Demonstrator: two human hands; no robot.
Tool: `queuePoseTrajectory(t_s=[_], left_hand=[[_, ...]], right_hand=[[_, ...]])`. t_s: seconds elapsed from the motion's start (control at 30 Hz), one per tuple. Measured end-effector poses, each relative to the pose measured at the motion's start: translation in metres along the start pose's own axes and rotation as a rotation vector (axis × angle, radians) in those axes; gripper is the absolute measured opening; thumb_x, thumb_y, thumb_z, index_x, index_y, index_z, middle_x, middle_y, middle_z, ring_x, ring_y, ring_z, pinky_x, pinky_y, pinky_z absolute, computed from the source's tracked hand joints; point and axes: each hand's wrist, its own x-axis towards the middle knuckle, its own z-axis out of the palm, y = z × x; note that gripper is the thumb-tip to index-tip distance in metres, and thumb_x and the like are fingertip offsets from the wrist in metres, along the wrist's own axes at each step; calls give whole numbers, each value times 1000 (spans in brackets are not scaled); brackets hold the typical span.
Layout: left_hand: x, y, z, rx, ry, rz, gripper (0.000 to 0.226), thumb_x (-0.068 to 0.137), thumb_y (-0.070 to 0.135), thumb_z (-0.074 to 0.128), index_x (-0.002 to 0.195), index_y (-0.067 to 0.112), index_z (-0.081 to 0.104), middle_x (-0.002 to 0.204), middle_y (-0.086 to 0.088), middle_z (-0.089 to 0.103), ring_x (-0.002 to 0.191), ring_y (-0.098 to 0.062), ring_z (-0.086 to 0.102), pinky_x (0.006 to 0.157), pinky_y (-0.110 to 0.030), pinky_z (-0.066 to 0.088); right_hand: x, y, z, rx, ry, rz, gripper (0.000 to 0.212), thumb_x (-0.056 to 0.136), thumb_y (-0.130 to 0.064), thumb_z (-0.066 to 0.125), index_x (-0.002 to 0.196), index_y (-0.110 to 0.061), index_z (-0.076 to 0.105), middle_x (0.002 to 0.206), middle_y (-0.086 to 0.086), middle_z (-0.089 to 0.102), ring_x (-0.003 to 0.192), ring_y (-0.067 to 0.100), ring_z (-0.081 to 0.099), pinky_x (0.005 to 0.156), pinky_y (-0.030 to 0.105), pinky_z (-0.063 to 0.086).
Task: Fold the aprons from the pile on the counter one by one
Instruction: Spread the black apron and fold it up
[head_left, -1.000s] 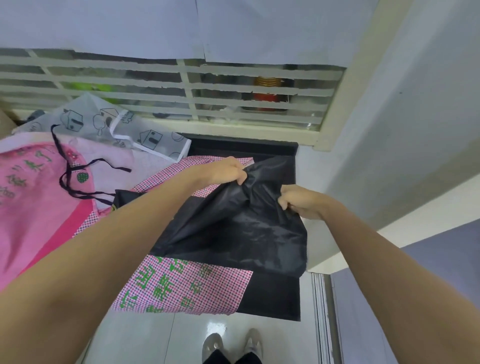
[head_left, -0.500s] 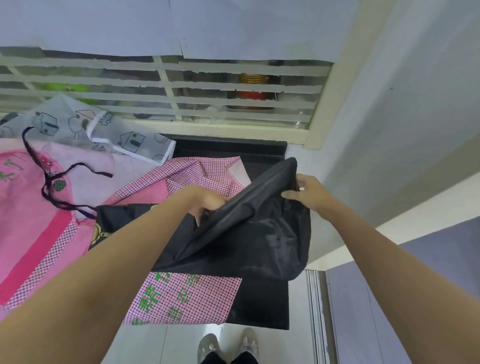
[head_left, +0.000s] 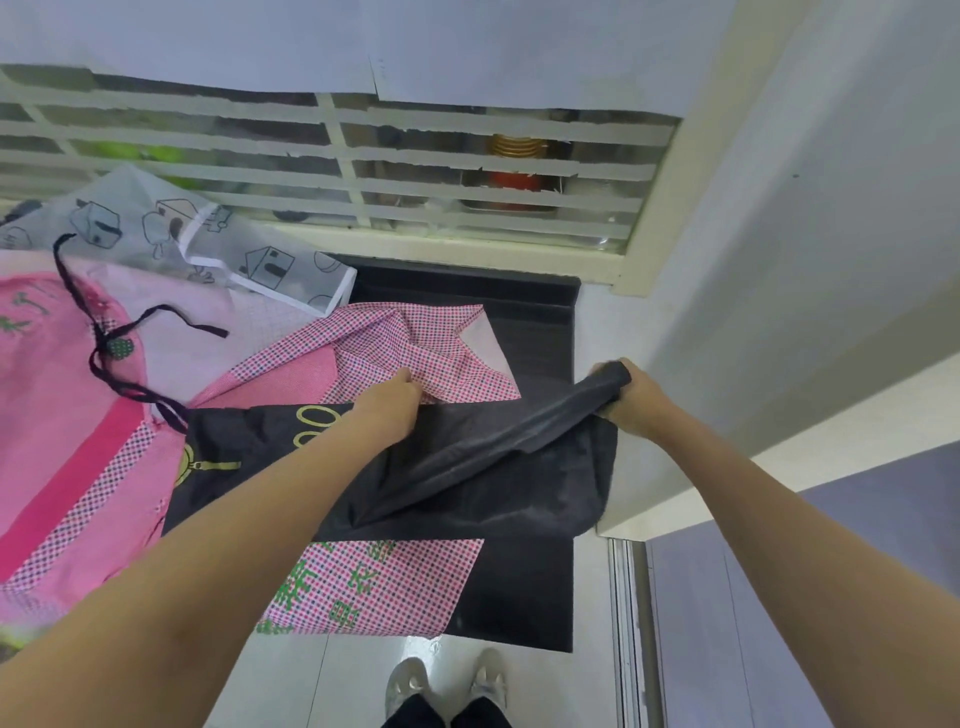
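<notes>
Black apron (head_left: 467, 483): right hand (head_left: 631, 397) grips its bunched corner, left hand (head_left: 387, 410) pinches its near edge; pull taut, align corners.

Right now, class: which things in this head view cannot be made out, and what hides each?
- Left hand fingertips: tucked into the black apron, so its grip is unclear.
- Pink apron: cut off by the left edge.
- Black apron's yellow print: crossed by the left forearm.
- Jar: blurred behind the window slats.
</notes>
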Motion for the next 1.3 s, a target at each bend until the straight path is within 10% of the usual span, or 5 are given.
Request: queuePoseTrajectory(t_s=[0.13,0.4,0.77,1.0,1.3], left_hand=[[2,-20,-15,-143,-121,-66,26,97,3,41,121,-3,49,109,-21,62,88,-32,66,54,-28,51],[5,-42,-45,227,270,-218,43,95,10,46,135,9,32,133,-18,39,118,-37,48,90,-44,45],[-19,-33,30,56,87,-129,64,98,51,18,150,25,-7,157,-9,-17,142,-39,-17,111,-60,4],[-32,-49,58,174,152,-81,64,97,54,12,149,26,-14,156,-8,-22,141,-37,-22,112,-59,-2],[-70,-89,82,113,197,-66,96,54,68,-46,140,33,-20,156,-5,-18,143,-36,-15,109,-62,-7]], right_hand=[[-6,-3,1,201,-71,81,38,80,20,36,60,-5,56,72,10,55,65,15,55,52,14,46],[-6,-33,44,36,-383,202,46,88,14,25,76,-9,63,89,6,58,77,18,63,69,24,53],[1,-51,44,64,-306,369,22,90,2,52,108,-9,59,112,13,51,94,26,53,85,33,47],[-3,-61,66,-696,252,28,24,89,-7,53,112,-4,56,131,16,39,118,32,39,96,39,38],[-28,-52,169,-925,-274,-341,76,74,-72,-22,138,-34,-33,146,4,-39,137,32,-32,109,56,-15]])
